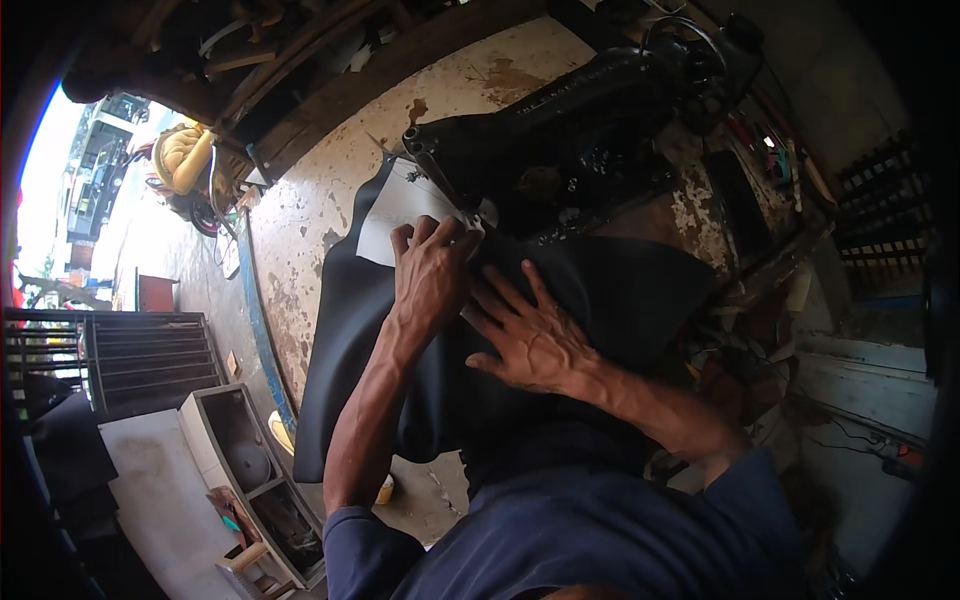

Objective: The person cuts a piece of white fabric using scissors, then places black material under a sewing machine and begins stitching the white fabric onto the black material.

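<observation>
A black sewing machine (590, 105) stands on the worn table, its needle end just beyond my hands. Under that end lies a large, smooth black sheet (350, 350), like leather or vinyl, which drapes over the table's near edge toward my lap. A white piece (385, 225), paper or cloth, rests on top of it. My left hand (432, 275) is closed, fingers curled down at the white piece's right edge, close to the needle; what they grip is hidden. My right hand (535, 340) lies flat on the black sheet with fingers spread, just right of the left hand.
The tabletop (300, 250) has flaking paint. On its right lie a dark flat rectangular object (735, 205) and several coloured slim items (770, 155). A compartmented wooden box (215, 440) with tools stands lower left. Beyond the table's left edge a yellow-seated vehicle (182, 160) is parked.
</observation>
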`<state>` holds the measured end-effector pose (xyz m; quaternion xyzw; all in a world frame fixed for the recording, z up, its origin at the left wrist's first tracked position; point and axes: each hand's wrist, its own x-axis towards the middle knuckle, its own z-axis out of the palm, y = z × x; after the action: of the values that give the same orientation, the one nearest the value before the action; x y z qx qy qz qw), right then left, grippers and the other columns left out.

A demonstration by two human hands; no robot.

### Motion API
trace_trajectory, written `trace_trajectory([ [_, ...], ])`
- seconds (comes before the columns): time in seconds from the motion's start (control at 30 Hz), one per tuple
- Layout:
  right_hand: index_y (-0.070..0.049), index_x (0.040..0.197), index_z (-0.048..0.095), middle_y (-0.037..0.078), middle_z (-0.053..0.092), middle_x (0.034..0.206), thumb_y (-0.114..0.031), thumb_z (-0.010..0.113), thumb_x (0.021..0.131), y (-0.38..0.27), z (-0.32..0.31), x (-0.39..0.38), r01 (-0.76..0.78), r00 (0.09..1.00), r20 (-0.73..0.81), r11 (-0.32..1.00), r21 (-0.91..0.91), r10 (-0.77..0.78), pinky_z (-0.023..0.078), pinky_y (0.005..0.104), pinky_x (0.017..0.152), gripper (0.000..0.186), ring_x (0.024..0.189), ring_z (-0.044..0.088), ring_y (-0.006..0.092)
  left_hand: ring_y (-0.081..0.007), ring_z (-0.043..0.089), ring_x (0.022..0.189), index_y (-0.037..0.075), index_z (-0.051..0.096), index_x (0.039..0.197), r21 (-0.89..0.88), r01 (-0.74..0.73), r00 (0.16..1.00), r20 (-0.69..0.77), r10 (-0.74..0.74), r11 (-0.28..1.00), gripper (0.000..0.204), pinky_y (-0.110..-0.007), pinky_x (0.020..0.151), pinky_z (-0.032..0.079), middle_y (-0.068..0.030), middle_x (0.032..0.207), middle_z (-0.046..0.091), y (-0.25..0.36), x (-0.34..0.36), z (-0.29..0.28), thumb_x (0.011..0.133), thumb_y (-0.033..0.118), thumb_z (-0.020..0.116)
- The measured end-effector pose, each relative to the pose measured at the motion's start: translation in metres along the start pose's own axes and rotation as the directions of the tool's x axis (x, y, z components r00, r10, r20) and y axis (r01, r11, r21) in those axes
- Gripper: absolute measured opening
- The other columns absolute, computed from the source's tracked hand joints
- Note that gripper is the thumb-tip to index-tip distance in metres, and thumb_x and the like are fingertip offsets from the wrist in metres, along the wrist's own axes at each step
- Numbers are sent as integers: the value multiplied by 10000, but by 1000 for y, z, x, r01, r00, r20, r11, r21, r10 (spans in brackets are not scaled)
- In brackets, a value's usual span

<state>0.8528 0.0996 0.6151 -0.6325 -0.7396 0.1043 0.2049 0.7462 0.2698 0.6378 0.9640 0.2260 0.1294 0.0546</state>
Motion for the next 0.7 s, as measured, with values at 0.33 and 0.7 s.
trace_trajectory([
  [0.33,-92,1480,561,166,459,1578,-553,535,1000,-9,3,5,-68,998,-1,997,-48,68,71,635,1267,666,1549,286,346,-299,568,1140,140,770,1144,-39,45,999,5,-44,998,333,-504,993,365,-49,1136,671,4,2,1,814,134,723],
  [0.7,-62,1408,626,202,493,1539,-543,560,990,-11,-1,10,-96,995,35,995,-17,97,108,652,1254,642,1542,297,357,-298,552,1162,140,757,1165,-44,89,996,-2,-89,995,360,-514,1031,355,-59,1168,638,10,-2,3,808,153,723],
])
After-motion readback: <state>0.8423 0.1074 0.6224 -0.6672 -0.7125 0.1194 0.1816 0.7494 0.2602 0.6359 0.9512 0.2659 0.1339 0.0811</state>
